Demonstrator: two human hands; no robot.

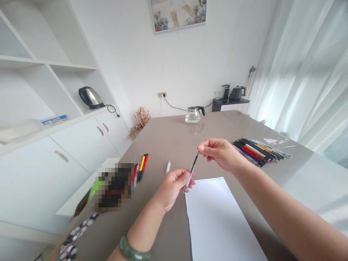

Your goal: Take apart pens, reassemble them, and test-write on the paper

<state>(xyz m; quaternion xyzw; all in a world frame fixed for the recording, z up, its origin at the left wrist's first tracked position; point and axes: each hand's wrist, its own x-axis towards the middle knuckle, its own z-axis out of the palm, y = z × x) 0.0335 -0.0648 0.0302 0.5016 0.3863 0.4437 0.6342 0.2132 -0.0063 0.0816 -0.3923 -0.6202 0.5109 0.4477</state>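
My left hand (176,185) is closed around a clear pen barrel (188,184), held tilted just above the top left corner of a white sheet of paper (220,217). A dark pen refill (196,159) sticks out of the barrel's upper end. Thumb and fingers of my right hand (217,153) pinch the refill's thin top end. On the table behind my left hand lies a small white pen part (168,166), partly hidden by that hand.
Many pens (261,152) lie in a row at the right of the table (163,141). At the left are a few red, yellow and black pens (143,167), a blurred-out item (115,186) and a beaded strand (78,232). A glass pot (193,115) stands at the far edge.
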